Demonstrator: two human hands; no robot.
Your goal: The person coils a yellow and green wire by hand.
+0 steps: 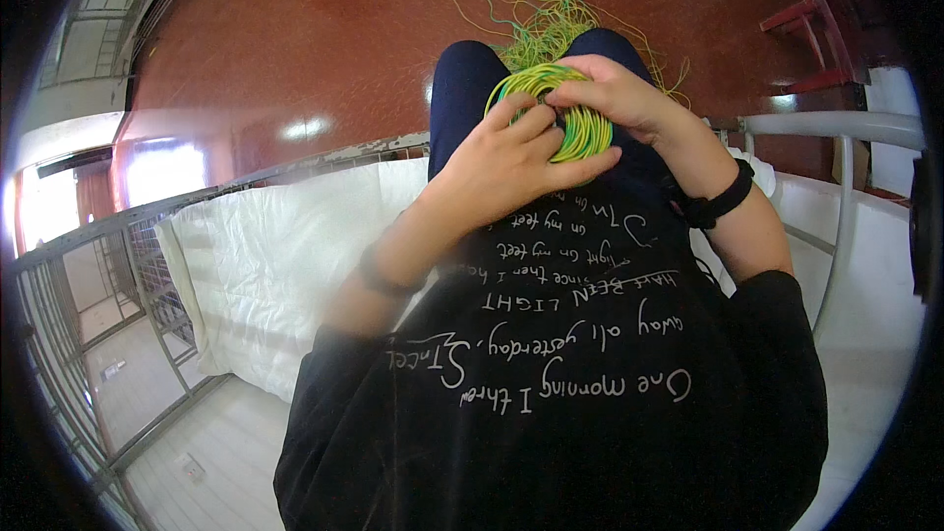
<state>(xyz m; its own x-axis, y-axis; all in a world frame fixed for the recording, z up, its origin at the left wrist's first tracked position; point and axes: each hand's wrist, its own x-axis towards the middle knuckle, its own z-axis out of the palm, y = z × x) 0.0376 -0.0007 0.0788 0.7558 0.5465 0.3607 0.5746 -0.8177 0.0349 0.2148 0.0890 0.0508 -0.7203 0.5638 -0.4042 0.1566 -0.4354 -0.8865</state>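
A round coil of yellow-green wire [588, 135] rests over my lap, between my knees. My left hand [506, 159] grips its near left side, with the fingers curled toward the centre hole and one digit stretched along the near edge. At the far right side my right hand [618, 98] is closed on the coil, its thumb pointing into the hole. The fingertips of both hands almost meet there, partly hidden. Beyond my knees a loose tangle of the same wire [556, 31] lies on the floor, with stray loops trailing out.
I sit on a bed with a white cover [265, 236] and a metal rail [831, 125] at the right. Reddish-brown floor [324, 20] stretches ahead. A red wooden stool or frame [821, 49] stands far right; metal bed frames [118, 15] stand left.
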